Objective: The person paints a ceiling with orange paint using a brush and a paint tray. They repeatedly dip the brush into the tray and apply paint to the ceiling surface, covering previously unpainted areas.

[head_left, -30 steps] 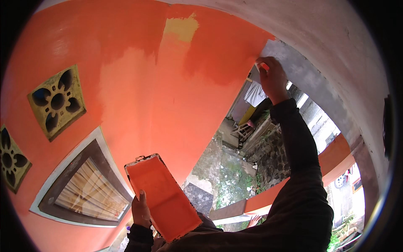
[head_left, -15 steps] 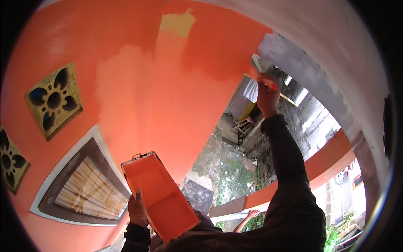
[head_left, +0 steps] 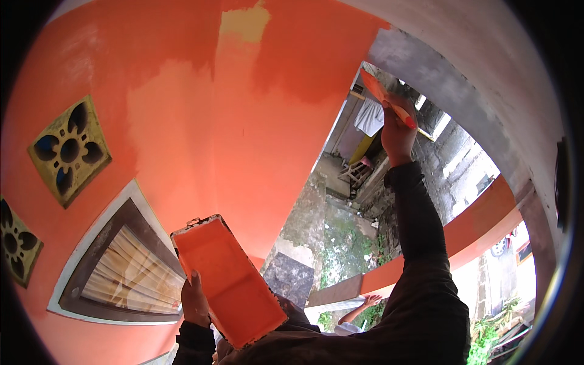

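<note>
My left hand (head_left: 194,303) grips the left edge of a rectangular paint tray (head_left: 234,274), its thumb over the rim. Orange paint coats the tray's inside, and its dark rim is chipped. Raised at the upper right, my right hand (head_left: 399,135) is closed round an orange-smeared paintbrush (head_left: 376,87) with a red handle end. The brush points up and left, apart from the orange wall (head_left: 182,121) beside its right edge. Fresher, darker orange covers the wall's upper part, around a yellowish patch (head_left: 244,24).
Two yellow vent blocks (head_left: 70,149) and a curtained window (head_left: 131,274) interrupt the wall at left. A grey unpainted band (head_left: 426,61) runs at upper right. Below lies an alley (head_left: 340,237) with a stool. Another person's raised arm (head_left: 359,310) shows beyond an orange ledge (head_left: 389,277).
My right hand has drawn slightly right, away from the wall edge, and the brush now shows lengthwise. The tray has shifted slightly; the other person's arm shows more.
</note>
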`<state>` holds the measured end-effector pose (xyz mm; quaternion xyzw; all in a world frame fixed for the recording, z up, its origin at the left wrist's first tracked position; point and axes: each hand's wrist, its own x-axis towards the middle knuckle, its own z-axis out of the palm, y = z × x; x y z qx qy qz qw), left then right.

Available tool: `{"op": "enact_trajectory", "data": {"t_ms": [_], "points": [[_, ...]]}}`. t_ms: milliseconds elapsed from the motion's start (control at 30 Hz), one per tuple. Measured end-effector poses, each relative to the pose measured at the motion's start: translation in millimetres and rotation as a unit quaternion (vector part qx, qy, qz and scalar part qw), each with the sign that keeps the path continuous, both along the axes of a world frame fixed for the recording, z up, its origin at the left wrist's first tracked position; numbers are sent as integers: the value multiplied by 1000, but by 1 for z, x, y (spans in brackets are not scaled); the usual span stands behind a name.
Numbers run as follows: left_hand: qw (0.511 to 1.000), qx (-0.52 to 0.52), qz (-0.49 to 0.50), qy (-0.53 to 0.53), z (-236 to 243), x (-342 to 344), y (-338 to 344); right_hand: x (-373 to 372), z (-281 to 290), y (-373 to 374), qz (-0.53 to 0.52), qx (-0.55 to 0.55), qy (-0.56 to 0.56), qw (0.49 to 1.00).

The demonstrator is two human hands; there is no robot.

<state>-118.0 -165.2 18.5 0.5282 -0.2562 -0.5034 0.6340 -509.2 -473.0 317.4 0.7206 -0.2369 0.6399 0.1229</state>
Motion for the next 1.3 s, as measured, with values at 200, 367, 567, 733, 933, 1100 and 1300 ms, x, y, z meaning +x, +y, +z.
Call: {"op": "enact_trajectory", "data": {"t_ms": [200, 367, 567, 733, 933, 1100, 1300], "points": [[999, -37, 15, 20, -5, -6, -8, -30, -26, 6, -54, 140, -80, 985], [992, -31, 9, -126, -21, 2, -2, 11, -110, 99, 92, 319, -257, 908], [998, 13, -28, -57, 12, -1, -19, 83, -175, 186, 335, 522, -125, 774], [999, -18, -31, -35, 27, -8, -34, 141, -149, 199, 330, 532, 184, 758], [998, -29, -61, -22, 20, -18, -52, 174, -146, 198, 277, 525, 411, 692], [987, -33, -79, -134, 20, -15, -54, 179, -145, 188, 208, 475, 392, 760], [999, -18, -24, -36, 17, -20, -54, 169, -133, 174, 264, 474, 246, 803]]}}
